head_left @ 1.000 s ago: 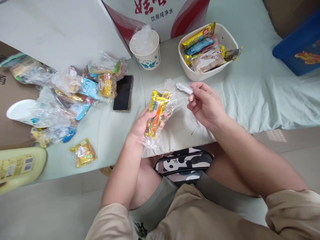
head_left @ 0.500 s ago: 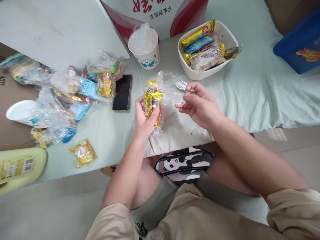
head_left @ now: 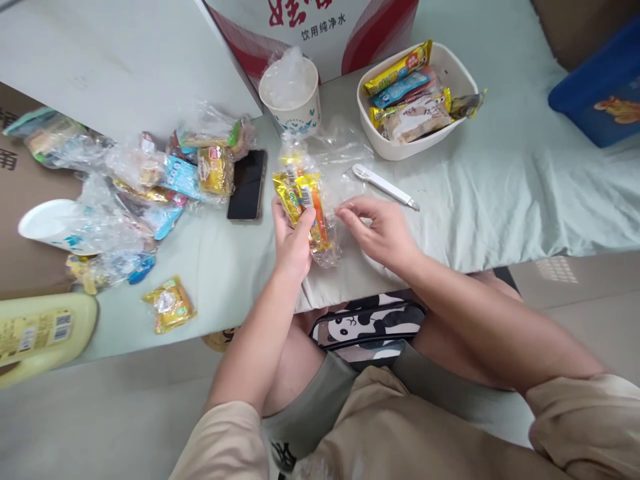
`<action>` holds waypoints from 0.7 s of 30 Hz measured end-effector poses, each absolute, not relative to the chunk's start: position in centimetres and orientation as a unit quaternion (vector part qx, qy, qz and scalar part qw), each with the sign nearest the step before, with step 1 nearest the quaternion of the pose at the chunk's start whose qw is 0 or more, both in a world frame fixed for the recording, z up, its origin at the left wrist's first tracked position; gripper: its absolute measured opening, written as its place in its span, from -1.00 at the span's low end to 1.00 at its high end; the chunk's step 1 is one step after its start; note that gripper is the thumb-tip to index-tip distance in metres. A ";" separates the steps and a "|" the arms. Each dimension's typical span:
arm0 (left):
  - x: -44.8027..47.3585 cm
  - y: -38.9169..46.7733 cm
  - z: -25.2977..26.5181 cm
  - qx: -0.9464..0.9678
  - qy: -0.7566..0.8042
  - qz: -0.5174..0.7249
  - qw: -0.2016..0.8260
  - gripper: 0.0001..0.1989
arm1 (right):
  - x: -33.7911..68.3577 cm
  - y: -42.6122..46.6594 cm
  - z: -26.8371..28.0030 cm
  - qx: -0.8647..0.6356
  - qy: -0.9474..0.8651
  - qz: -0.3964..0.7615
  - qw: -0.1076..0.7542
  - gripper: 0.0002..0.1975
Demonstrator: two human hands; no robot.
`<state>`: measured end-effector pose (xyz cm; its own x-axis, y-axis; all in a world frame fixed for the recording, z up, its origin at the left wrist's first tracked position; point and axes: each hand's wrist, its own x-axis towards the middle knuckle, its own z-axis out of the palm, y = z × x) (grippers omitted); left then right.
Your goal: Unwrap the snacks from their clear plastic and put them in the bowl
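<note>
My left hand (head_left: pixel 293 243) is closed around several yellow snack packets (head_left: pixel 311 200), its thumb pressed over the front one. A clear plastic bag (head_left: pixel 333 177) lies around the packets and spreads out to their right. My right hand (head_left: pixel 377 230) pinches the bag's edge between thumb and fingertips, to the right of the packets. A white utility knife (head_left: pixel 385 187) lies on the cloth just beyond my right hand, apart from it.
A white tub (head_left: pixel 367 130) of wrapped snacks and a paper cup (head_left: pixel 295 100) stuffed with plastic are behind my hands. Leftward lie a phone (head_left: pixel 247 183), a heap of wrapped snacks (head_left: pixel 175 177), a tipped paper cup (head_left: pixel 47 223), one yellow packet (head_left: pixel 169 305) and a yellow jug (head_left: pixel 45 333).
The utility knife, held in my right hand before, now lies on the cloth. My right hand has moved left and down to the bag. The packets in my left hand have tilted slightly.
</note>
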<state>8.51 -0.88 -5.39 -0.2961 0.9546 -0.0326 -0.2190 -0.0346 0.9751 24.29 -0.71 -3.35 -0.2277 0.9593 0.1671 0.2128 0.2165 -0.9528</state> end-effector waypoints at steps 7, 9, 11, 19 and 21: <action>8.5 -1.3 -5.0 0.343 0.524 0.619 0.474 -0.50 | 24.7 -1.6 -2.0 -0.297 -0.692 0.555 0.354 -0.59; 8.4 -1.4 -4.7 0.320 0.520 0.594 0.523 -0.59 | 25.3 -1.2 -2.0 -0.295 -0.693 0.549 0.362 -0.56; 8.5 -1.3 -4.5 0.299 0.511 0.571 0.569 -0.68 | 25.8 -0.7 -2.2 -0.311 -0.706 0.494 0.399 -0.59; 9.4 -2.0 -4.3 0.319 0.401 0.529 0.677 -0.53 | 24.6 -1.5 -3.4 -0.286 -0.802 0.312 0.422 -0.61; 9.5 -2.3 -4.3 0.354 0.384 0.511 0.682 -0.39 | 24.5 -1.4 -3.7 -0.393 -0.774 0.266 0.419 -0.69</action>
